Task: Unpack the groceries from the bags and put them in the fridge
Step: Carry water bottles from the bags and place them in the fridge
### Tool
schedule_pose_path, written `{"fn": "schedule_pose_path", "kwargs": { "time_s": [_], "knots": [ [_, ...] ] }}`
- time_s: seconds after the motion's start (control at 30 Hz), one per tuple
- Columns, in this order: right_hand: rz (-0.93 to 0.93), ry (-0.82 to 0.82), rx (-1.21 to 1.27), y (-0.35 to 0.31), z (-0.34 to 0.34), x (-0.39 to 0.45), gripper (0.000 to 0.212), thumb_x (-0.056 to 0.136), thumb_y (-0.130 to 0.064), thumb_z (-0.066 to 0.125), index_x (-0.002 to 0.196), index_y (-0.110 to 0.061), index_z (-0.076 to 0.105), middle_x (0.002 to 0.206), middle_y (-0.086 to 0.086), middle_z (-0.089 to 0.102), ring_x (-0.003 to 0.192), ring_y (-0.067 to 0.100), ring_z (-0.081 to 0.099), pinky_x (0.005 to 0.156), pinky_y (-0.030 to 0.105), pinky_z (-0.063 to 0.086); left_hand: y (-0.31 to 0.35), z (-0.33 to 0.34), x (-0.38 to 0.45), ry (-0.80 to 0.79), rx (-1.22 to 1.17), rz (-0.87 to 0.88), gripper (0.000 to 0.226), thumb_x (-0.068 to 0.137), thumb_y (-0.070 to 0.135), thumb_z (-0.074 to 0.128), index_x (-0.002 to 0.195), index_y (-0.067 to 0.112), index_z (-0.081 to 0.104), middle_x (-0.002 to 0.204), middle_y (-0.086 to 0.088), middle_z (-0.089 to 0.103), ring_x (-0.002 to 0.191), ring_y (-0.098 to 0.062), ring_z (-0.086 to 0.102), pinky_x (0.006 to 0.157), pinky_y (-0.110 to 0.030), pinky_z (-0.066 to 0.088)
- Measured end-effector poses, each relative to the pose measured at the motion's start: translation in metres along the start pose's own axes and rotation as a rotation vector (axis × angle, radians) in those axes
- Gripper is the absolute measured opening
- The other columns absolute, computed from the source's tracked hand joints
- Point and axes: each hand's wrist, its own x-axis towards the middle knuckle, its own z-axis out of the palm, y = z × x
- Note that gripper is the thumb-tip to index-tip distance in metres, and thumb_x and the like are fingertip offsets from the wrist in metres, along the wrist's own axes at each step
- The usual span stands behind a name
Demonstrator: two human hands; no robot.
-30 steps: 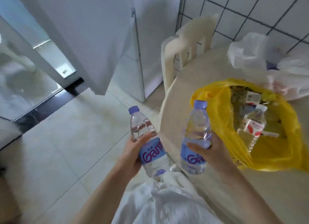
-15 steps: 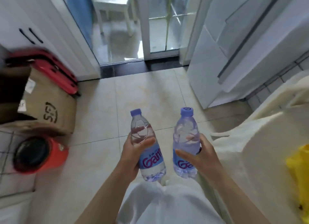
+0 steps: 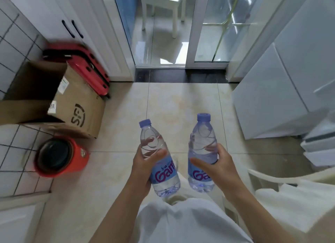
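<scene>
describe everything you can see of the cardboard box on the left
The cardboard box is plain brown corrugated card, standing on the tiled floor at the left with its top open and its inside dark. A black logo is printed on the side facing the camera, and white stickers sit near its upper edge. A red suitcase lies right behind it, and a red bin stands just in front. Neither hand touches it.

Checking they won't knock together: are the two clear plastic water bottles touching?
Apart. The head view shows floor tile between the left clear plastic water bottle and the right clear plastic water bottle along their whole length.
</scene>
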Motion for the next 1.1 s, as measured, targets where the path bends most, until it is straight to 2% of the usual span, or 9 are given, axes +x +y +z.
{"fn": "schedule_pose_path", "kwargs": {
  "time_s": [0.17,0.33,0.47,0.53,0.63,0.7,0.8,0.97,1.1],
  "knots": [
    [-0.018,0.038,0.006,-0.043,0.003,0.068,0.051,0.064,-0.024,0.086,0.105,-0.022,0.056,0.100,-0.003,0.067,0.085,0.009,0.066,0.058,0.015,0.052,0.056,0.028,0.059,-0.011,0.114,-0.027,0.063,0.059,0.024,0.082,0.117,0.024,0.057,0.104,-0.010,0.072,0.088,-0.033,0.071,0.074,-0.045,0.060],
    [-0.033,0.094,0.020,-0.083,-0.001,0.128,0.053,0.062,-0.024,0.087,0.105,-0.019,0.055,0.101,0.002,0.065,0.087,0.014,0.066,0.062,0.018,0.053,0.110,0.059,0.112,-0.064,0.218,0.004,0.053,0.069,0.013,0.084,0.114,0.026,0.058,0.102,-0.005,0.073,0.086,-0.028,0.072,0.070,-0.040,0.060],
    [-0.034,0.163,0.010,-0.103,-0.005,0.169,0.061,0.061,-0.029,0.088,0.110,-0.018,0.055,0.105,0.005,0.063,0.094,0.020,0.065,0.071,0.029,0.058,0.145,0.087,0.154,-0.098,0.271,0.007,0.051,0.072,0.013,0.080,0.115,0.028,0.057,0.105,-0.003,0.072,0.091,-0.028,0.070,0.077,-0.042,0.059],
    [-0.035,0.218,-0.004,-0.112,-0.007,0.188,0.063,0.061,-0.032,0.088,0.112,-0.017,0.055,0.106,0.005,0.063,0.095,0.021,0.065,0.074,0.033,0.059,0.162,0.101,0.175,-0.111,0.305,0.007,0.052,0.072,0.015,0.081,0.116,0.028,0.057,0.105,-0.002,0.071,0.091,-0.027,0.070,0.075,-0.041,0.060],
    [-0.026,0.287,-0.004,-0.126,-0.010,0.218,0.065,0.062,-0.034,0.087,0.116,-0.017,0.054,0.106,0.004,0.063,0.095,0.018,0.064,0.074,0.029,0.058,0.190,0.122,0.210,-0.152,0.347,0.008,0.049,0.072,0.016,0.081,0.113,0.030,0.057,0.102,0.000,0.071,0.087,-0.024,0.071,0.068,-0.035,0.059],
    [-0.016,0.328,0.006,-0.136,-0.010,0.240,0.066,0.063,-0.036,0.086,0.117,-0.019,0.053,0.107,0.002,0.063,0.095,0.015,0.063,0.075,0.026,0.058,0.211,0.138,0.235,-0.192,0.374,0.012,0.046,0.072,0.014,0.081,0.108,0.031,0.057,0.101,0.000,0.071,0.086,-0.024,0.071,0.069,-0.036,0.059],
    [0.015,0.436,0.057,-0.153,-0.011,0.276,0.068,0.063,-0.040,0.085,0.120,-0.021,0.053,0.109,0.000,0.063,0.097,0.015,0.063,0.079,0.031,0.058,0.249,0.166,0.277,-0.292,0.429,0.020,0.049,0.071,0.013,0.082,0.110,0.031,0.057,0.104,-0.001,0.071,0.088,-0.025,0.071,0.073,-0.040,0.060],
    [-0.003,0.587,0.143,-0.183,-0.018,0.317,0.069,0.061,-0.049,0.083,0.119,-0.020,0.058,0.107,0.000,0.068,0.095,0.017,0.067,0.075,0.028,0.059,0.309,0.209,0.325,-0.440,0.532,0.035,0.071,0.053,0.027,0.083,0.118,0.028,0.056,0.105,-0.001,0.071,0.089,-0.026,0.071,0.077,-0.043,0.059],
    [-0.019,0.712,0.184,-0.209,-0.037,0.346,0.070,0.056,-0.060,0.074,0.113,-0.020,0.062,0.098,-0.001,0.070,0.087,0.015,0.069,0.069,0.028,0.060,0.346,0.256,0.365,-0.569,0.584,0.045,0.066,0.052,0.024,0.082,0.114,0.027,0.059,0.094,0.001,0.075,0.081,-0.022,0.073,0.068,-0.037,0.060]
  ]
}}
